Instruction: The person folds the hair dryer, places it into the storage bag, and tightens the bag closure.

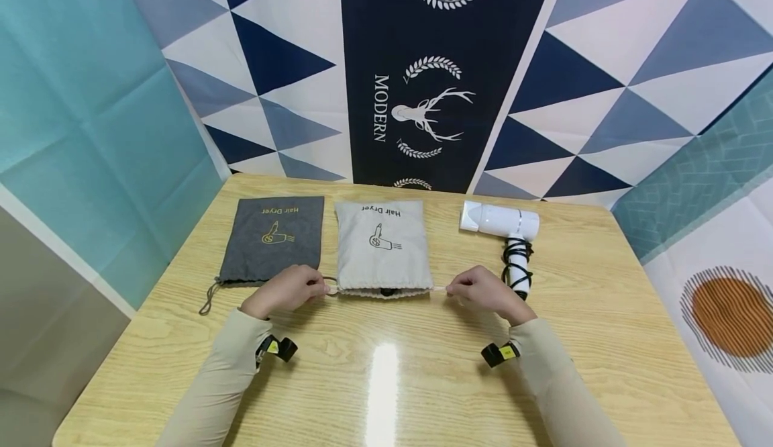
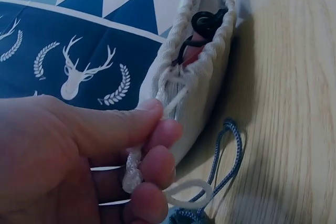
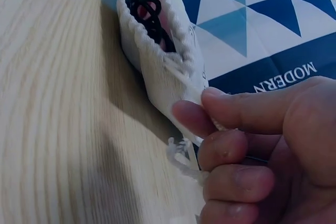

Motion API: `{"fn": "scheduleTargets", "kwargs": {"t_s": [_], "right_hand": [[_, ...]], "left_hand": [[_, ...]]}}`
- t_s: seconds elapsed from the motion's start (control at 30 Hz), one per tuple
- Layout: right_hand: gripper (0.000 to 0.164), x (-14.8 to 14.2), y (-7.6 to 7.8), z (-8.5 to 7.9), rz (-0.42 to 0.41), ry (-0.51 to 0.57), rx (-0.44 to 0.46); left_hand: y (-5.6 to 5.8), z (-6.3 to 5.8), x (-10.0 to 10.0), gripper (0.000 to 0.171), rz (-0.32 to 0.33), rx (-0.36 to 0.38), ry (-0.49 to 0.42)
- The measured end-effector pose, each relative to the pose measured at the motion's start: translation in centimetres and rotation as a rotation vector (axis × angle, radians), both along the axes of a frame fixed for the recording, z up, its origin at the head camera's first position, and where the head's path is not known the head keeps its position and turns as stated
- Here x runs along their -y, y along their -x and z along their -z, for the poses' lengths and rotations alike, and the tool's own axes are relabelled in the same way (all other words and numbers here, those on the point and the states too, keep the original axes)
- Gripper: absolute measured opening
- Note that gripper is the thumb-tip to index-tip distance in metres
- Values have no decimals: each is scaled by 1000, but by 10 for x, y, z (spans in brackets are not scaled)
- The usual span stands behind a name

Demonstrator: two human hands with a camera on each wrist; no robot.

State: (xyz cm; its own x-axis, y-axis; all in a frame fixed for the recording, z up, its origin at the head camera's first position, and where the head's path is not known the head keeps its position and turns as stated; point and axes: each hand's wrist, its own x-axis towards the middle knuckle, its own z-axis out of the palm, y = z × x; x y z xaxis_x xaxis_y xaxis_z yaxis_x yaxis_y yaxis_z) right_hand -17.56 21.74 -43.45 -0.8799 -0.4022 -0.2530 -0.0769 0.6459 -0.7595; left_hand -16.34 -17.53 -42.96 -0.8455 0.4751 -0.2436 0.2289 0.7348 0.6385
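Note:
A white drawstring pouch (image 1: 383, 269) printed "Hair Dryer" lies in the middle of the table, its mouth toward me and partly open. Inside, a black cord (image 3: 152, 22) and something reddish (image 2: 193, 51) show. My left hand (image 1: 290, 290) pinches the pouch's white drawstring (image 2: 176, 103) between thumb and forefinger at the left corner; its knotted end (image 2: 132, 174) hangs over the other fingers. On the opposite side my right hand (image 1: 483, 289) pinches the drawstring (image 3: 184, 80) where it leaves the right corner. Both strings run outward from the mouth.
A dark grey pouch (image 1: 274, 252) with the same print lies left of the white one, its cord loop (image 1: 208, 299) trailing toward me. Right of the white pouch lies a white hair dryer (image 1: 501, 220), a black cord (image 1: 507, 251) wound round its handle. A patterned cloth (image 1: 302, 98) hangs behind the table.

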Motion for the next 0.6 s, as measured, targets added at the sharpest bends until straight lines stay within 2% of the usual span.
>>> {"fn": "scheduleTargets", "kwargs": {"t_s": [0.2, 0.33, 0.43, 0.5, 0.6], "right_hand": [[25, -12, 1, 2, 32, -15, -39], [27, -25, -1, 1, 74, -6, -12], [28, -34, -3, -1, 113, 10, 26], [27, -39, -4, -2, 109, 18, 5], [23, -44, -4, -2, 25, 39, -103]], "left_hand": [[4, 0, 12, 37, -34, -17, -26], [6, -1, 27, 33, -127, -100, 31], [7, -2, 38, 30, -189, -123, 52], [9, -3, 42, 29, -195, -127, 39], [11, -3, 45, 31, -174, -159, -1]]}}
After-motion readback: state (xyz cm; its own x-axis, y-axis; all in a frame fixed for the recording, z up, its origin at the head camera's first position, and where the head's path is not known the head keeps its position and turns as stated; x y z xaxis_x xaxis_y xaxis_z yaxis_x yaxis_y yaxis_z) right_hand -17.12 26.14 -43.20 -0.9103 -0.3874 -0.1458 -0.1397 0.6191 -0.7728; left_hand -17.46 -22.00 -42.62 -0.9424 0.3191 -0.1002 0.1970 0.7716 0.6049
